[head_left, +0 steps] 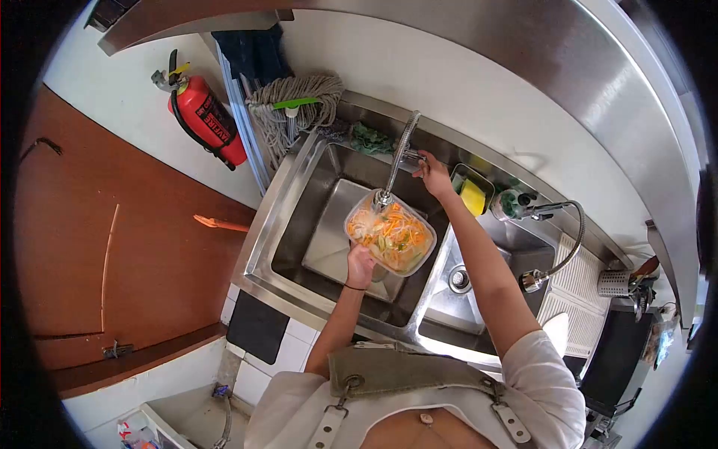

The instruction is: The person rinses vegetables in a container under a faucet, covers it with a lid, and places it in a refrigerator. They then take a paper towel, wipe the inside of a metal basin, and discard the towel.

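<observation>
My left hand grips the near left edge of a clear plastic container full of shredded orange and white vegetables with some green pieces. The container is held over the left sink basin, right under the spout of a flexible metal faucet. Beside the base of that faucet, my right hand has its fingers at the small metal handle. The fingers are bent around it.
A yellow sponge sits in a holder behind the sink, beside a bottle. The right basin has a second faucet. A mop and a red fire extinguisher stand at the left. Racks lie right.
</observation>
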`<state>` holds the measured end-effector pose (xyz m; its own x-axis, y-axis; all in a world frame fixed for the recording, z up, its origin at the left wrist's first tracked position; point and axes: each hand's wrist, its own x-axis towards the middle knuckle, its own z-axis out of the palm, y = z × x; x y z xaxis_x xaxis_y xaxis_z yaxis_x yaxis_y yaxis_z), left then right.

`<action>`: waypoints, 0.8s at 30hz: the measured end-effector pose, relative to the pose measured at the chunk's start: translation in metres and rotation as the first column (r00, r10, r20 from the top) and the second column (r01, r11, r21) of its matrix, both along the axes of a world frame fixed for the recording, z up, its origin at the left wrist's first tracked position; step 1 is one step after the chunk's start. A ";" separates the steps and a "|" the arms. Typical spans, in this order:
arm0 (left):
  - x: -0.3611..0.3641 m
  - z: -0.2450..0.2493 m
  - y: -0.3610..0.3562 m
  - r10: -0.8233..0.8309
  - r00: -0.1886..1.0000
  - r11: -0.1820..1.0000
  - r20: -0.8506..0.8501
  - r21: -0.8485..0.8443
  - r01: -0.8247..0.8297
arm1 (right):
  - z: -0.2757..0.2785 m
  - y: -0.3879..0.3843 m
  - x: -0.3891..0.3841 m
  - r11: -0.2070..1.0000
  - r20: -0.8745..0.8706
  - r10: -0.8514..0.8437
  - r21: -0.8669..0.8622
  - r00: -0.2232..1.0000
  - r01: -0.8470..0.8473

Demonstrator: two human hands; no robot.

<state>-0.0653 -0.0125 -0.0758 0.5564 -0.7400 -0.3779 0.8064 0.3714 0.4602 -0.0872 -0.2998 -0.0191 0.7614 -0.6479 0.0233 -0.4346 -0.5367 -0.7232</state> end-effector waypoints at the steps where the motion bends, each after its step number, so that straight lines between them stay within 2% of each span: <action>1: 0.000 0.001 0.000 0.000 1.000 1.000 0.000 0.000 0.000 | -0.001 0.000 0.000 1.000 0.000 0.000 0.000 1.000 0.000; 4: -0.001 -0.001 0.000 -0.005 1.000 1.000 -0.003 -0.012 0.005 | 0.005 0.001 0.001 1.000 -0.011 -0.008 -0.013 1.000 0.008; 6: -0.001 -0.002 0.000 -0.016 1.000 0.999 0.005 -0.033 0.017 | 0.008 0.001 0.000 0.998 -0.053 -0.015 0.064 0.998 0.018; 9: 0.000 0.000 0.001 -0.031 0.999 1.000 -0.008 0.007 0.031 | 0.007 0.002 0.001 0.997 -0.018 -0.020 0.075 1.000 0.021; 16: 0.001 0.000 0.002 -0.039 0.999 0.999 -0.001 0.018 0.039 | 0.006 0.003 0.000 1.000 0.006 -0.022 -0.001 1.000 0.022; 19: 0.000 0.000 0.001 -0.021 1.000 0.999 -0.017 -0.034 0.020 | 0.007 0.005 0.000 0.997 0.056 -0.030 0.067 0.998 0.027; 21: 0.000 -0.002 0.003 -0.041 0.999 0.999 -0.005 0.009 0.041 | 0.007 0.004 0.000 0.991 -0.010 -0.056 0.123 0.998 0.057; 24: -0.001 -0.007 0.003 -0.023 1.000 1.000 0.006 0.015 0.023 | 0.004 0.004 0.000 0.996 0.027 -0.052 0.068 0.998 0.050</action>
<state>-0.0661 -0.0099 -0.0828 0.5417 -0.7467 -0.3861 0.8119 0.3458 0.4704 -0.0874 -0.2962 -0.0151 0.7272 -0.6865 -0.0002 -0.4382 -0.4639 -0.7699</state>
